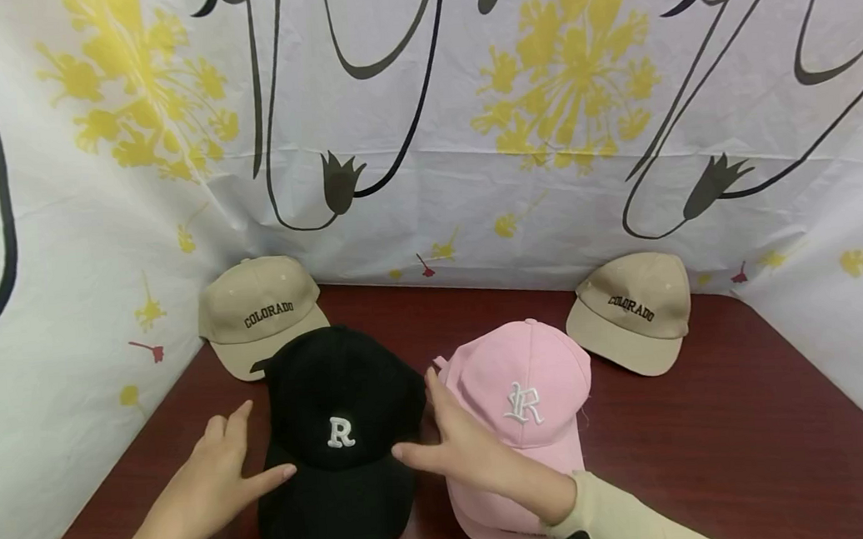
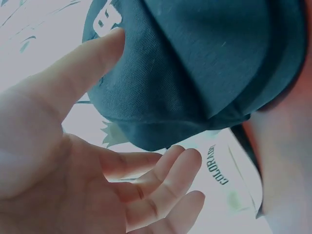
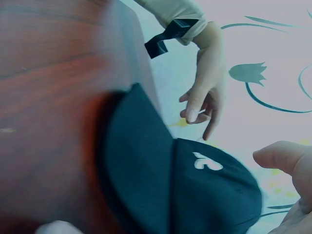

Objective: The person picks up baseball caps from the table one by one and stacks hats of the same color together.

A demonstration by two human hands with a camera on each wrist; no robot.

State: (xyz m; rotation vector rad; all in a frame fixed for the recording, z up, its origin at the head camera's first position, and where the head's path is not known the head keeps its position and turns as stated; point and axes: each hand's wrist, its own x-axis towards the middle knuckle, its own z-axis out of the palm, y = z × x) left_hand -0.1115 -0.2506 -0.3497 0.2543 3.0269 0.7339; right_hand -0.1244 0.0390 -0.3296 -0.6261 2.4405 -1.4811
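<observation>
Black cap (image 1: 340, 464) between outspread hands (image 1: 216, 472) (image 1: 462, 447), brim (image 1: 336, 514) nearest, long axis near to far.

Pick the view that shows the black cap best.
Head: the black cap shows nearly whole, its white R upright and readable, with crown and brim in frame. Left wrist crops it at the top, showing only part of the R. Right wrist shows it sideways, cut off at the bottom.
</observation>
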